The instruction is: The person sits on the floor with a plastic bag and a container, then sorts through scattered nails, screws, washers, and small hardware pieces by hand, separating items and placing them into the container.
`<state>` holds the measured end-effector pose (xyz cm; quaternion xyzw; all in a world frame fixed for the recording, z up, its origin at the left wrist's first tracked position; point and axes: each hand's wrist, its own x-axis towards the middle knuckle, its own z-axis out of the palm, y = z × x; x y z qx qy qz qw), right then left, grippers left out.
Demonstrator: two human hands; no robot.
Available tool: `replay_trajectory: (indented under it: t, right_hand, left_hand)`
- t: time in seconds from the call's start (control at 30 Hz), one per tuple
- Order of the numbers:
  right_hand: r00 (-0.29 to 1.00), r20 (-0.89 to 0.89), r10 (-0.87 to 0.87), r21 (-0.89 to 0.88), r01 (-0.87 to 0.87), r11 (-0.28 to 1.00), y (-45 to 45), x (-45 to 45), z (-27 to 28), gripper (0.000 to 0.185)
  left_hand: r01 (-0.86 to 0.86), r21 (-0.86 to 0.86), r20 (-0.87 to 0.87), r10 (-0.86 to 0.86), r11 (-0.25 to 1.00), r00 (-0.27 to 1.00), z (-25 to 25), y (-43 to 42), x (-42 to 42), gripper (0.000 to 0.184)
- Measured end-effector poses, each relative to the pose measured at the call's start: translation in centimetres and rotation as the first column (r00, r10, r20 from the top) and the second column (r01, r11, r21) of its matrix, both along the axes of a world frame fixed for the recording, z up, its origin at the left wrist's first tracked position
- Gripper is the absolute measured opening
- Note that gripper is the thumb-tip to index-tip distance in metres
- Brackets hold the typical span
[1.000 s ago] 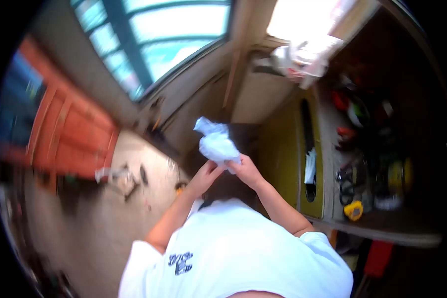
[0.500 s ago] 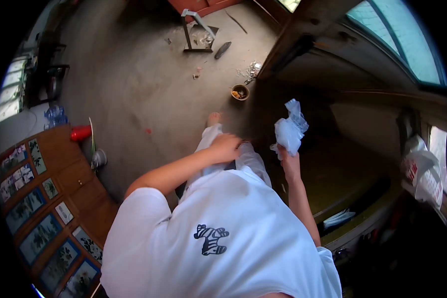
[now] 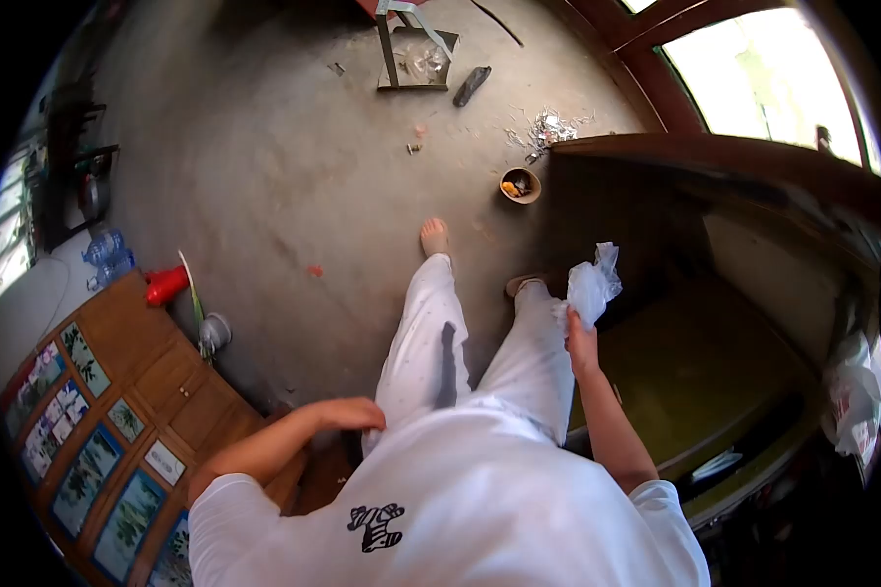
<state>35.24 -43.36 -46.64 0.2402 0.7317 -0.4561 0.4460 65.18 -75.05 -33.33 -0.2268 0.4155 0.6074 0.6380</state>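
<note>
My right hand [image 3: 581,342] is closed around the bottom of a crumpled, translucent white plastic bag [image 3: 591,289], whose loose end sticks up above my fist. What the bag holds, if anything, cannot be made out. Beside my hip, my left hand [image 3: 357,414] rests against the white trousers [image 3: 423,342]. Its fingers are curled together and no object shows in them.
A bowl [image 3: 520,186] with orange bits stands on the concrete floor near scattered scraps [image 3: 550,129]. Farther off is a metal-framed stand [image 3: 416,73]. A wooden cabinet [image 3: 181,377] flanks me on the left; a dark green surface [image 3: 715,362] is on the right.
My left hand has moved from in front of my lap out to my left hip. The bag, still in my right hand, sits lower in view. My legs now show stepping apart.
</note>
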Motion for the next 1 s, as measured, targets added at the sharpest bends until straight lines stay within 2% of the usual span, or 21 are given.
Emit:
replay_trajectory:
  t: [0.03, 0.1, 0.13, 0.17, 0.2, 0.23, 0.27, 0.3, 0.37, 0.43, 0.5, 0.57, 0.63, 0.67, 0.73, 0.77, 0.8, 0.83, 1.0]
  right_hand:
    - [0.998, -0.035, -0.044, -0.015, 0.043, 0.999, -1.7, -0.3, -2.1, 0.031]
    - [0.998, -0.039, -0.044, 0.036, 0.046, 0.998, -4.7, -2.2, -7.6, 0.036]
    - [0.996, -0.059, -0.064, 0.049, 0.067, 0.997, -5.3, -2.6, -12.1, 0.038]
    - [0.998, -0.007, -0.061, 0.097, 0.061, 0.993, -6.4, -3.6, -14.2, 0.041]
    - [0.997, 0.046, -0.06, 0.143, 0.053, 0.988, -7.5, -4.5, -16.3, 0.046]
    - [0.997, -0.022, -0.081, 0.153, 0.083, 0.985, -8.4, -5.1, -19.5, 0.049]
    - [0.997, -0.014, -0.078, 0.125, 0.08, 0.989, -8.8, -5.9, -23.2, 0.052]
    - [0.997, -0.001, -0.078, 0.098, 0.078, 0.992, -9.3, -6.6, -26.7, 0.055]
    - [0.973, 0.008, -0.231, 0.096, 0.23, 0.969, -12.1, -8.5, -30.8, 0.042]
    - [0.946, -0.006, -0.324, 0.115, 0.322, 0.94, -13.1, -9.4, -37.2, 0.042]
    - [0.932, -0.009, -0.362, 0.126, 0.36, 0.924, -14.2, -10.6, -42.1, 0.042]
    - [0.875, 0.031, -0.483, 0.0, 0.483, 0.876, -15.9, -11.5, -45.4, 0.04]
    - [0.813, 0.037, -0.581, -0.033, 0.582, 0.812, -16.6, -12.0, -48.9, 0.037]
    - [0.792, 0.039, -0.609, -0.02, 0.61, 0.792, -17.1, -12.4, -49.7, 0.037]
    - [0.746, 0.048, -0.665, -0.034, 0.666, 0.745, -16.8, -12.6, -52.6, 0.036]
    - [0.718, 0.062, -0.693, -0.036, 0.696, 0.718, -16.9, -12.6, -52.9, 0.037]
    - [0.689, 0.079, -0.72, -0.037, 0.724, 0.689, -17.5, -12.8, -52.4, 0.037]
    - [0.658, 0.096, -0.747, -0.036, 0.752, 0.658, -17.8, -12.9, -51.8, 0.037]
    - [0.534, 0.383, -0.754, -0.126, 0.839, 0.529, -16.9, -13.0, -50.4, 0.042]
  left_hand:
    - [0.031, 0.03, 0.01, -0.031, 0.999, 0.999, -1.0, -0.5, 0.4, 0.026]
    - [0.35, 0.121, -0.16, -0.33, 0.929, 0.93, -5.9, 0.4, -0.4, 0.023]
    - [0.55, -0.005, -0.266, -0.531, 0.835, 0.804, -7.5, 0.7, -3.9, 0.021]
    - [0.703, -0.132, -0.341, -0.698, 0.699, 0.63, -8.8, 2.2, -7.2, 0.02]
    - [0.605, -0.245, -0.389, -0.648, 0.758, 0.654, -11.5, 3.7, -8.9, 0.021]
    - [0.489, -0.346, -0.441, -0.599, 0.801, 0.669, -14.1, 5.6, -10.3, 0.023]
    - [0.318, -0.364, -0.603, -0.481, 0.876, 0.636, -17.4, 8.0, -11.0, 0.027]
    - [0.138, -0.343, -0.743, -0.359, 0.929, 0.565, -20.5, 10.3, -11.5, 0.03]
    - [0.107, -0.218, -0.762, -0.238, 0.97, 0.603, -23.4, 13.7, -15.1, 0.036]
    - [-0.106, -0.065, -0.78, 0.016, 0.992, 0.626, -24.3, 17.0, -15.8, 0.042]
    - [0.088, 0.014, -0.823, -0.039, 0.996, 0.566, -24.6, 18.7, -16.5, 0.046]
    - [0.113, 0.076, -0.806, -0.006, 0.991, 0.592, -25.4, 20.3, -15.3, 0.043]
    - [0.105, 0.124, -0.782, 0.032, 0.987, 0.623, -25.4, 20.4, -15.0, 0.037]
    - [0.097, 0.09, -0.846, 0.025, 0.991, 0.533, -25.6, 21.1, -14.4, 0.025]
    - [0.203, 0.178, -0.801, 0.022, 0.963, 0.599, -25.2, 22.4, -13.5, 0.02]
    - [0.252, 0.225, -0.778, 0.018, 0.941, 0.628, -25.0, 22.6, -13.4, 0.018]
    - [0.322, 0.428, -0.665, 0.053, 0.845, 0.745, -24.8, 20.6, -15.5, 0.018]
    - [0.326, 0.495, -0.636, 0.08, 0.806, 0.768, -25.0, 19.1, -16.6, 0.018]
    - [0.303, 0.595, -0.603, 0.165, 0.744, 0.78, -24.2, 16.7, -16.1, 0.02]
